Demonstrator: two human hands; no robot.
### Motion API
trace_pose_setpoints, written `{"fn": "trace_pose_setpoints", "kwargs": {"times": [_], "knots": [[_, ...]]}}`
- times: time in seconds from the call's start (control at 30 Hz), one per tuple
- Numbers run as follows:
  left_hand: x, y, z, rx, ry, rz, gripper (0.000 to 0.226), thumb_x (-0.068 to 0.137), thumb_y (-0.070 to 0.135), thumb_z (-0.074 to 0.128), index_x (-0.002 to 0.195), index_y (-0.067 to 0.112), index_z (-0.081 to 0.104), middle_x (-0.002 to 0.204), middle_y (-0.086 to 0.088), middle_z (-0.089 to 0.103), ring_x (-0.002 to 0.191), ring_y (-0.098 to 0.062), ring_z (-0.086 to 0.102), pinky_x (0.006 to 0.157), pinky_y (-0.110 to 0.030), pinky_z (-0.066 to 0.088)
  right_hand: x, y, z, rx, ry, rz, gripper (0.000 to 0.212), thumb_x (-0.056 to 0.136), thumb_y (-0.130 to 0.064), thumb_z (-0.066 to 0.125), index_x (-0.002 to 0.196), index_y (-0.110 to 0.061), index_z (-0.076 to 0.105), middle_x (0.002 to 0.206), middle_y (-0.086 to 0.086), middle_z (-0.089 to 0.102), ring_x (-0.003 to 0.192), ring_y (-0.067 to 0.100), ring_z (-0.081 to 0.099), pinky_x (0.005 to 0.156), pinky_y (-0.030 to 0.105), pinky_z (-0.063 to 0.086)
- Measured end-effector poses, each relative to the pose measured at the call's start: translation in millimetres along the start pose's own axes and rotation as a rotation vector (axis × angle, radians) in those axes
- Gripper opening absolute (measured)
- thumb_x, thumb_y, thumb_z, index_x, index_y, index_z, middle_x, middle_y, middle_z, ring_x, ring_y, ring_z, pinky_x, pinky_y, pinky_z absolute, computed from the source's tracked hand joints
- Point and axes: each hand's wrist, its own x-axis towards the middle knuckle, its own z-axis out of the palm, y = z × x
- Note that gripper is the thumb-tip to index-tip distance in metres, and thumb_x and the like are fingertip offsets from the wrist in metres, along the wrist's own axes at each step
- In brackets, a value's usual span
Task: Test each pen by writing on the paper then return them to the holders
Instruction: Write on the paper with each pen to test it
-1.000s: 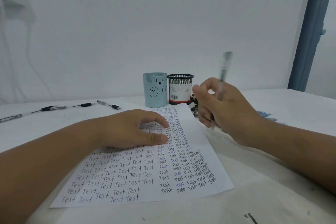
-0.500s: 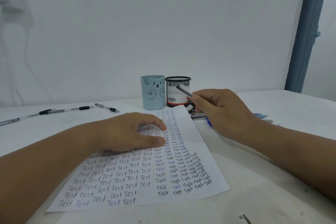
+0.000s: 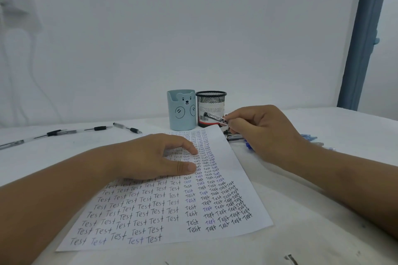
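Loose clear-barrelled pens point(image 3: 94, 129) lying far left on the white table point(image 3: 323, 232). Left hand point(image 3: 155, 157) flat, fingers spread, pressing the "Test"-covered paper point(image 3: 232, 170). Blue bear holder point(image 3: 182, 109) beside black mesh holder point(image 3: 211, 107), insides hidden. Right hand point(image 3: 262, 131) pinching a clear pen point(image 3: 214, 117), now lowered flatter than before.

Head view, forward-down, near table point(image 3: 323, 127)

A second ago the right hand point(image 3: 265, 131) held the clear-barrelled pen with a black tip point(image 3: 213, 117) upright above the fist. It has since tipped it down, and now the pen lies nearly level at frame centre, pointing left across the black wire-mesh holder point(image 3: 211, 101).
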Motion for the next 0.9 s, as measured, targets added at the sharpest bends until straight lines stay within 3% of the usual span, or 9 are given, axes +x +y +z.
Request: {"fn": "trace_pose_setpoints", "kwargs": {"times": [0.2,0.33,0.43,0.57,0.67,0.73,0.8,0.9], "knots": [[0,0,0,0.004,0.007,0.002,0.055,0.066,0.082,0.06,0.118,0.067,0.053,0.149,0.03,0.042,0.141,0.002,0.035,0.122,-0.035,0.025,-3,-3,-1,-0.013,-0.011,-0.012,0.02,0.089,-0.014,0.062,0.073,-0.015,0.074,0.047,-0.011,0.047,0.045,0.007,0.039,0.046,0.017,0.034],[-1,1,0,0.019,0.006,0.001,0.057,0.065,0.084,0.058,0.119,0.068,0.052,0.149,0.029,0.042,0.14,0.001,0.037,0.121,-0.034,0.026,-2,-4,-1,-0.057,-0.02,-0.024,0.021,0.086,-0.013,0.063,0.066,-0.015,0.068,0.045,-0.013,0.047,0.043,0.004,0.039,0.046,0.016,0.034],[-1,3,0,0.015,0.008,-0.006,0.054,0.068,0.08,0.059,0.12,0.065,0.054,0.149,0.03,0.042,0.139,0.002,0.036,0.119,-0.03,0.025,-1,-4,-5,-0.052,-0.015,-0.001,0.021,0.086,-0.01,0.059,0.065,-0.006,0.062,0.042,-0.012,0.04,0.038,0.006,0.034,0.039,0.016,0.029],[-2,4,0,0.015,0.01,-0.013,0.053,0.069,0.078,0.06,0.12,0.064,0.054,0.15,0.031,0.04,0.14,0.002,0.035,0.119,-0.029,0.024,5,2,-9,-0.117,0.011,-0.025,0.04,0.089,-0.017,0.057,0.051,-0.011,0.047,0.045,-0.005,0.036,0.043,0.021,0.037,0.046,0.023,0.029],[-1,4,0,0.015,0.011,-0.012,0.051,0.071,0.078,0.06,0.12,0.065,0.053,0.149,0.033,0.039,0.139,0.004,0.034,0.117,-0.027,0.024,19,14,-18,-0.304,0.016,-0.117,0.042,0.101,-0.024,0.052,0.063,-0.007,0.05,0.055,0.0,0.045,0.051,0.009,0.037,0.052,0.022,0.032],[-1,4,0,0.014,0.012,-0.011,0.051,0.071,0.077,0.06,0.12,0.065,0.053,0.148,0.034,0.039,0.138,0.005,0.034,0.117,-0.027,0.024,31,24,-29,-0.435,0.014,-0.148,0.028,0.104,-0.022,0.05,0.087,-0.01,0.069,0.078,0.002,0.062,0.073,0.011,0.051,0.067,0.023,0.038],[-1,3,0,0.021,0.016,-0.004,0.052,0.071,0.077,0.06,0.121,0.064,0.054,0.148,0.034,0.04,0.138,0.006,0.034,0.117,-0.025,0.024,42,35,-44,-0.485,0.003,-0.117,0.023,0.103,-0.012,0.051,0.11,-0.015,0.073,0.1,0.002,0.066,0.09,0.015,0.054,0.077,0.022,0.037],[-1,3,0,0.017,0.014,0.004,0.051,0.074,0.074,0.061,0.123,0.06,0.055,0.144,0.036,0.041,0.136,0.009,0.035,0.114,-0.021,0.024,50,50,-59,-0.541,0.009,-0.039,0.022,0.098,-0.006,0.058,0.107,-0.017,0.074,0.099,-0.001,0.065,0.086,0.015,0.053,0.08,0.023,0.042]]}}
